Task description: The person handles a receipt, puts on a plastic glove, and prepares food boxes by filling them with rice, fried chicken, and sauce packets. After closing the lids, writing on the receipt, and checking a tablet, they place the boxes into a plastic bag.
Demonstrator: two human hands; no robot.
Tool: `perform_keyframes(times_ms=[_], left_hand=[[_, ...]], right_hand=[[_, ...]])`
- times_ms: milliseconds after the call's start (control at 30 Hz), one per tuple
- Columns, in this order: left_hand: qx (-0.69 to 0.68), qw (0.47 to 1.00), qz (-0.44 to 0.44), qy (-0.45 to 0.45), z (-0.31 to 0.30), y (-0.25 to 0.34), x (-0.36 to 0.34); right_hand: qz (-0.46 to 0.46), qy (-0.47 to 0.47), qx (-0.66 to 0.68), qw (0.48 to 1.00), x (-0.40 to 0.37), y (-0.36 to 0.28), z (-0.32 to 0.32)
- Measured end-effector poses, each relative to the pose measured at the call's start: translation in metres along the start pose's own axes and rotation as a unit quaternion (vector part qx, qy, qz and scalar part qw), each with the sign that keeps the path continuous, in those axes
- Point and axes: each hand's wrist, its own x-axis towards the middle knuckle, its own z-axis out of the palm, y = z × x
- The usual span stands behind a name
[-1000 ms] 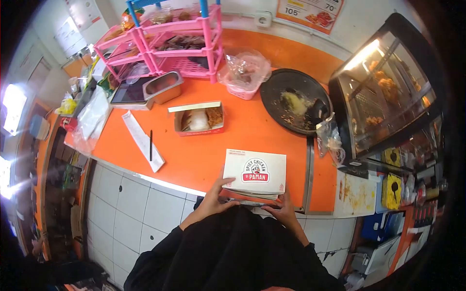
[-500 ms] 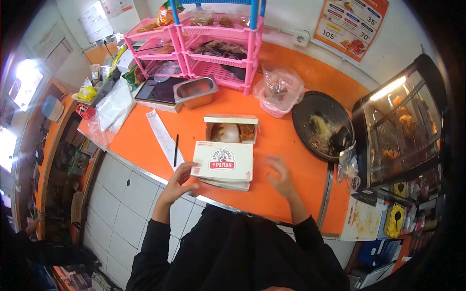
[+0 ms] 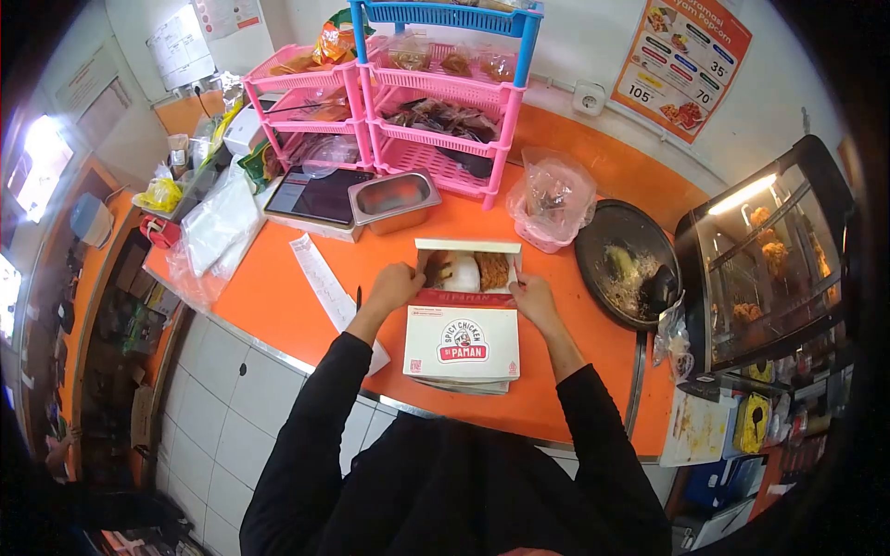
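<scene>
An open food box point(image 3: 468, 245) stands on the orange table, holding white rice point(image 3: 461, 272) and a browned piece of food point(image 3: 492, 270). My left hand point(image 3: 397, 285) is closed on its left front corner. At the right front corner, my right hand point(image 3: 532, 297) pinches the box's edge. A red front flap shows between the hands. Nearer to me lies a stack of closed white boxes point(image 3: 463, 343) with a red and black print. Left of the stack are a long paper strip point(image 3: 322, 280) and a dark pen point(image 3: 359, 297), partly hidden by my left arm.
Pink racks point(image 3: 443, 120) stand at the back, with a metal container point(image 3: 394, 199) and a tablet point(image 3: 320, 195) before them. To the right are a pink basket point(image 3: 547, 227), a round black stone plate point(image 3: 623, 264) and a lit glass display case point(image 3: 765, 259).
Both hands have moved forward from beside the stacked boxes to the open box and closed on its front corners. The box's red front flap now shows. The camera view has shifted.
</scene>
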Motion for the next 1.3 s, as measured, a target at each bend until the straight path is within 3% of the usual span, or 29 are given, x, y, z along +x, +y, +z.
perform_keyframes(times_ms=[133,267,433,467,533,567,667,767,867,900,1000,1133,1167,1300], left_hand=[[0.020,0.999,0.000,0.031,-0.057,0.044,-0.017],[0.016,0.999,0.022,0.028,-0.115,0.095,-0.081],[0.077,0.997,0.017,-0.018,-0.096,0.088,-0.149],[-0.012,1.000,-0.006,0.002,-0.083,0.080,-0.159],[-0.187,0.980,-0.046,0.046,-0.069,0.072,-0.171],[-0.198,0.973,-0.106,-0.042,-0.081,0.073,-0.176],[-0.187,0.977,-0.026,0.100,-0.088,0.061,-0.182],[-0.192,0.960,0.134,0.152,-0.103,0.078,-0.164],[-0.296,0.933,0.203,-0.011,-0.092,0.074,-0.148],[-0.319,0.924,0.200,-0.070,-0.084,0.070,-0.146],[-0.347,0.913,0.195,-0.087,-0.060,0.064,-0.156],[-0.384,0.904,0.146,-0.116,-0.060,0.064,-0.160],[-0.314,0.936,0.142,-0.074,-0.064,0.070,-0.163],[-0.206,0.976,-0.001,-0.073,-0.106,0.120,-0.170]], right_hand=[[-0.044,0.013,0.099,0.994,-0.017,-0.053,-0.026],[-0.057,0.019,0.044,0.997,-0.087,-0.135,-0.067],[0.008,0.034,0.109,0.993,-0.159,-0.104,-0.044],[0.028,0.034,0.139,0.989,-0.168,-0.101,-0.039],[0.055,0.037,0.077,0.995,-0.178,-0.093,-0.048],[0.068,0.037,0.046,0.996,-0.179,-0.093,-0.054],[0.055,0.160,-0.097,0.981,-0.178,-0.128,-0.074],[-0.187,0.125,0.088,0.970,-0.158,-0.133,-0.068],[-0.170,-0.097,0.275,0.941,-0.144,-0.109,-0.065],[-0.168,-0.121,0.237,0.949,-0.141,-0.100,-0.066],[-0.061,-0.128,0.292,0.946,-0.153,-0.079,-0.050],[-0.109,-0.095,0.256,0.956,-0.159,-0.083,-0.044],[-0.121,-0.085,0.235,0.961,-0.156,-0.092,-0.046],[-0.125,-0.053,0.161,0.978,-0.152,-0.128,-0.061]])
